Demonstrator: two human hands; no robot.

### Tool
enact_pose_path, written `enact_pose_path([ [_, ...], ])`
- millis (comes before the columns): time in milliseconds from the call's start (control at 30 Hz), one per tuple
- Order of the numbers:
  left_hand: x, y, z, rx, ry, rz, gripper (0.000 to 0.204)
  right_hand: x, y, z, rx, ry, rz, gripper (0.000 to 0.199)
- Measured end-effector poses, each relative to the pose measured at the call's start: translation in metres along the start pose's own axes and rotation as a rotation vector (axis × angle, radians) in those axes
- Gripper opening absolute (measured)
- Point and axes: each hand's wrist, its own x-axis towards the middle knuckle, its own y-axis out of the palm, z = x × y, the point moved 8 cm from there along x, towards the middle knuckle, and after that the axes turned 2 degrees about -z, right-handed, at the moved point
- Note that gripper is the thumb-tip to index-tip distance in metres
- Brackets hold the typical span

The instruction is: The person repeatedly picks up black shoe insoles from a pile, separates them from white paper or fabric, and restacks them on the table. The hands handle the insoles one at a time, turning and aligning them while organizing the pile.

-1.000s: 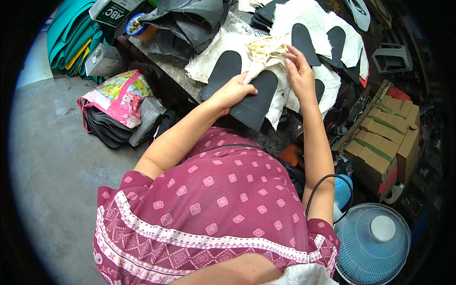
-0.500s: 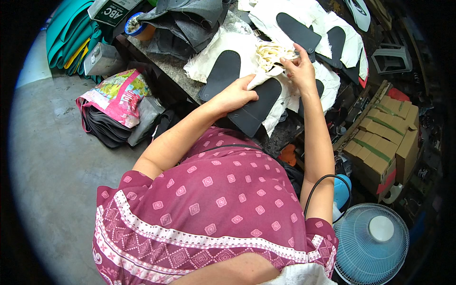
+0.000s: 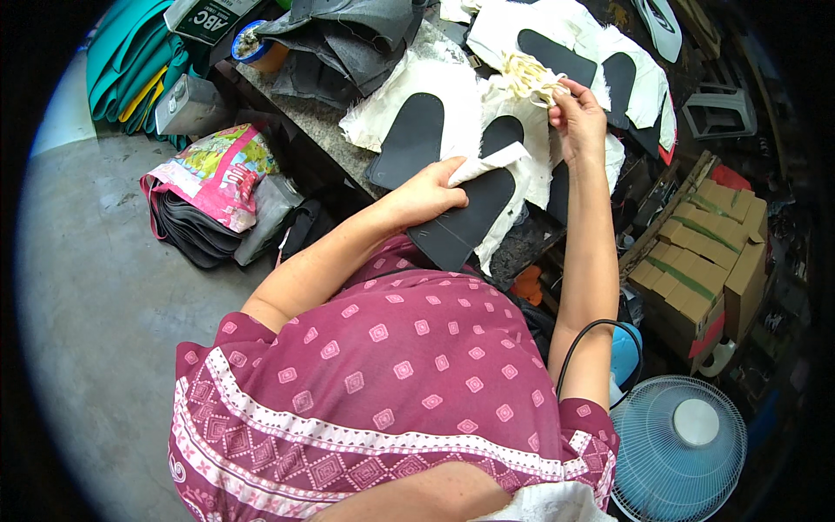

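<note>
My left hand (image 3: 432,193) is closed on a black tongue-shaped piece (image 3: 461,222) with a fuzzy white cloth backing. One edge of the white cloth (image 3: 491,163) folds back over the black face beside my thumb. Farther to the right, my right hand (image 3: 578,122) pinches a loose bundle of cream strips (image 3: 529,78) above the worktop. Another black piece on white cloth (image 3: 413,130) lies just beyond my left hand. More such black pieces (image 3: 557,56) on white cloth spread toward the far right, partly hidden by the bundle and my right hand.
Dark grey fabric (image 3: 344,52) is heaped at the back left, beside a blue-rimmed tub (image 3: 252,43). On the floor at left stands a colourful bag (image 3: 213,178) of black sheets. Cardboard boxes (image 3: 696,252) and a blue fan (image 3: 678,452) stand to my right.
My right hand has moved away and to the right, carrying the cream strips off the held piece. My left hand has drawn slightly nearer with the black piece, uncovering another piece behind.
</note>
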Motion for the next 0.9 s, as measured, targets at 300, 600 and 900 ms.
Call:
enact_pose_path([
  [300, 0.004, -0.002, 0.002, -0.097, -0.008, -0.022, 0.056, -0.022, 0.052, 0.018, -0.6, -0.329, 0.158, 0.046],
  [600, -0.003, -0.006, -0.007, -0.179, -0.008, -0.085, 0.052, 0.007, 0.045, 0.002, -1.729, -0.622, 0.071, 0.029],
  [900, -0.002, -0.026, -0.012, -0.397, 0.054, -0.305, 0.039, 0.005, 0.041, 0.02, -1.294, -0.74, -0.066, 0.028],
])
